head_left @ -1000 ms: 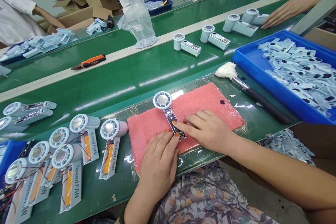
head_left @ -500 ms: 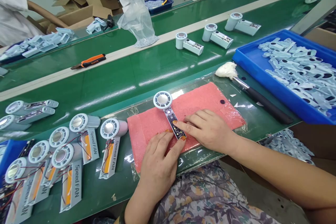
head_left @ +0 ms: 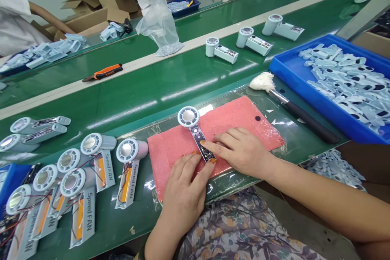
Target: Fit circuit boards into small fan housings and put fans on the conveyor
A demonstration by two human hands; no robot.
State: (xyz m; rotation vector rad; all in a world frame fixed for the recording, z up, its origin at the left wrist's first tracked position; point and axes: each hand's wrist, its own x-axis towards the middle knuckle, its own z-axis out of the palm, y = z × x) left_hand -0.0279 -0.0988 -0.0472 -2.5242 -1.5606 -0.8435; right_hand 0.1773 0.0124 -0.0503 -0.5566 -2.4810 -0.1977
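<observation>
Both my open hands, the left hand (head_left: pixel 183 197) and the right hand (head_left: pixel 242 150), rest fingertips on the circuit board (head_left: pixel 197 138) of a handheld fan (head_left: pixel 188 116), apparently pinning it on the pink foam pad (head_left: pixel 243 118) against slipping.

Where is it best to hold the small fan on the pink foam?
Probably by the rim of the round white fan head, coming from the far side: it lies flat, clear of the left hand and right hand, which touch the circuit strip.
</observation>
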